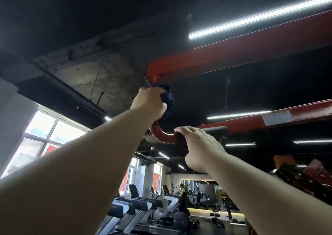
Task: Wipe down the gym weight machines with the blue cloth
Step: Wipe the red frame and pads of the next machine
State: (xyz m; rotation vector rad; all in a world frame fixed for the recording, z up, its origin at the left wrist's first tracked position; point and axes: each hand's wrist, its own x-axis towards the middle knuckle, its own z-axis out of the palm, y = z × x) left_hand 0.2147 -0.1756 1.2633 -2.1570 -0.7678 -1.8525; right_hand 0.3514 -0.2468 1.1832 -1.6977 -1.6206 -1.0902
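Note:
Overhead, a red weight machine frame (215, 58) ends in a curved red handle bar (159, 135) with a black grip (215, 130). My left hand (149, 102) is raised and grips the bunched dark blue cloth (168, 98), wrapped round the upright part of the red bar just below the frame's corner. My right hand (199, 144) grasps the black grip at the bottom of the curve, fingers over the top. The part of the bar under the cloth is hidden.
A second red arm (287, 116) with a white label runs to the right. Below stand several treadmills (136, 207), other machines and a person (183, 198) far off. Windows (41, 137) are at left, strip lights (260, 15) on the dark ceiling.

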